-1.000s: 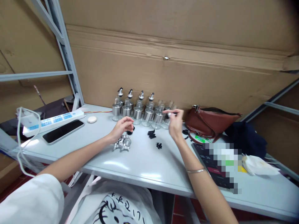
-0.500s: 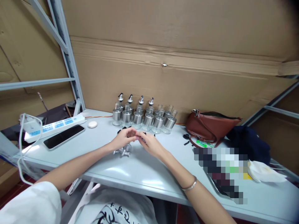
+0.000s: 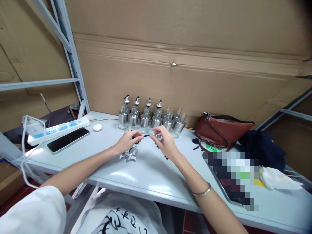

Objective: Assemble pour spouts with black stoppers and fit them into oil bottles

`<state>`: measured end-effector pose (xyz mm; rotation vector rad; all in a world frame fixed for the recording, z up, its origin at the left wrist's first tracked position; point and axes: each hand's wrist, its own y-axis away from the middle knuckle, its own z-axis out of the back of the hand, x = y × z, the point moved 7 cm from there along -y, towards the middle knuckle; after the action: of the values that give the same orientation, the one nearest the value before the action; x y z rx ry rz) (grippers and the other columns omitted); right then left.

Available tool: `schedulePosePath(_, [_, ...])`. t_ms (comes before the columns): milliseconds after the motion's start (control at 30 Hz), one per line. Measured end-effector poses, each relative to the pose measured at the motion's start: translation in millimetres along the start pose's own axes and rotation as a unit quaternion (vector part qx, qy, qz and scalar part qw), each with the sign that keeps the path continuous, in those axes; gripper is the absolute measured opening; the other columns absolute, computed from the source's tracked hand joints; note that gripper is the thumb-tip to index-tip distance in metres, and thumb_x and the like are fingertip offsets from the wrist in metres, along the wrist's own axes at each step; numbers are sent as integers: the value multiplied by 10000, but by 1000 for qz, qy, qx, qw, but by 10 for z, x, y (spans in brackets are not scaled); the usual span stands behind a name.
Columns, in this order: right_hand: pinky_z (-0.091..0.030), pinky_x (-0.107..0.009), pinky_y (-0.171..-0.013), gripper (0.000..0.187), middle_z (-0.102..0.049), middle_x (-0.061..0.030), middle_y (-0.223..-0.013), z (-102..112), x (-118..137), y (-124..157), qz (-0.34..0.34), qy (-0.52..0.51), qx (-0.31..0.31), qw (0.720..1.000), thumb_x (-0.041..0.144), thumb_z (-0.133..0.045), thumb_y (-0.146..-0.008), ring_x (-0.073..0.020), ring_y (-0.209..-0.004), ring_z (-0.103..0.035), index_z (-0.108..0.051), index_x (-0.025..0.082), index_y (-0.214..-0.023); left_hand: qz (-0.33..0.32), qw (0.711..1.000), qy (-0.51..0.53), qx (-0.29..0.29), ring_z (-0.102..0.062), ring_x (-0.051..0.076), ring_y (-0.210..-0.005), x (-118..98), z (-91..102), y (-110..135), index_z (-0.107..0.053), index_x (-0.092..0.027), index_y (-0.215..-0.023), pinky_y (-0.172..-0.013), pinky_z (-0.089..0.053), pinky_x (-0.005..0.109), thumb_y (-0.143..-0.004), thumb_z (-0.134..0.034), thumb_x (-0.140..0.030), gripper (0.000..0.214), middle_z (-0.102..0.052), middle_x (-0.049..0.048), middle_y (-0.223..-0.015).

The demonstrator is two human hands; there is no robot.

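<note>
- Apparently, the left hand (image 3: 130, 141) is pinching a black strip (image 3: 146, 135) near one end, likely leaving the other exposed.
- Opposite, the right hand (image 3: 165, 143) is curling closed around a shiny piece (image 3: 159, 136); whether it is touching the strip, I cannot tell.
- Both are hovering before the bottles (image 3: 156, 122); silver parts (image 3: 131, 156) are lying farther before them, perhaps for easy reach.

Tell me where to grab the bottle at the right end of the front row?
I'd wrap a hand around its metal sleeve, coming from the front right. That bottle has neighbours on its left and behind, while the bag sits apart on its right. The sleeve is round and wider than the glass neck.
</note>
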<state>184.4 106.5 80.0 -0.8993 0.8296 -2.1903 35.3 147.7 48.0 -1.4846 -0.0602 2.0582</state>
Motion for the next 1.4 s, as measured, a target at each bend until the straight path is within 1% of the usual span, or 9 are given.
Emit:
schedulePosePath(67, [-496,-285,-650,147,-567,-55,-847,-6,10,-1,13,9,16,1000,353,-522,-881,-175,-760,-573,-541,226,-951,-2,1000,-2,9,-556,141,-597,0,-30,8,-631,-166,-758,-611,-426,247,-781,-601,-368,205,-634,6,-634])
schedulePosePath(167, [-491,-299,-681,139,-599,-67,-870,-60,24,2,31,8,51,998,315,-460,-914,-180,-778,-589,-569,228,-903,-11,1000,-10,24,-561,143,-590,-4,-65,18,-640,-171,-746,-599,-413,240,-803,-575,-373,220,-642,9,-635])
schedulePosePath(267, [-482,-308,-699,165,-624,-65,-838,-40,-50,-20,24,-3,56,998,279,-449,-913,-180,-772,-596,-577,216,-831,-34,998,-52,31,-553,144,-586,-34,-52,14,-641,-176,-710,-628,-398,246,-847,-520,-381,276,-643,13,-635])
schedulePosePath(467, [-457,-297,-625,165,-642,-28,-698,188,-681,-11,-121,50,53,990,320,-573,-795,-170,-632,-577,-567,203,-679,-118,975,-187,-24,-544,170,-694,-88,114,-14,-658,-214,-845,-813,-313,297,-867,-510,-330,189,-688,17,-773])
schedulePosePath(633, [-443,-283,-659,64,-670,-18,-697,168,-1169,146,-222,106,107,963,219,-612,-704,-169,-650,-599,-586,197,-650,-151,960,-236,12,-568,172,-692,-73,51,-2,-638,-204,-873,-805,-294,306,-895,-462,-315,209,-679,24,-745])
schedulePosePath(800, [-421,-269,-616,66,-654,-30,-609,184,-1397,256,-283,152,97,942,185,-606,-686,-173,-599,-588,-602,173,-622,-169,940,-295,31,-596,165,-714,-106,-8,27,-606,-180,-909,-805,-323,317,-931,-373,-327,277,-689,32,-796])
schedulePosePath(1033, [-425,-250,-617,85,-671,-43,-616,63,-1412,318,-300,162,150,928,138,-593,-706,-175,-607,-615,-673,149,-680,-175,926,-331,46,-613,149,-734,-52,-21,27,-579,-171,-913,-781,-373,298,-948,-337,-330,291,-694,24,-827])
schedulePosePath(1267, [-451,-263,-781,210,-719,-81,-898,-89,-1293,285,-260,146,190,935,63,-540,-728,-192,-847,-644,-704,145,-829,-217,910,-349,62,-615,147,-698,-118,-39,41,-584,-159,-899,-739,-399,282,-943,-334,-311,296,-696,41,-821])
schedulePosePath(1400, [-457,-282,-819,286,-714,-68,-935,-121,-1267,299,-235,140,200,941,23,-505,-709,-187,-870,-640,-704,158,-863,-230,901,-361,65,-607,139,-674,-159,-57,58,-588,-161,-884,-706,-400,268,-940,-343,-299,287,-697,40,-817])
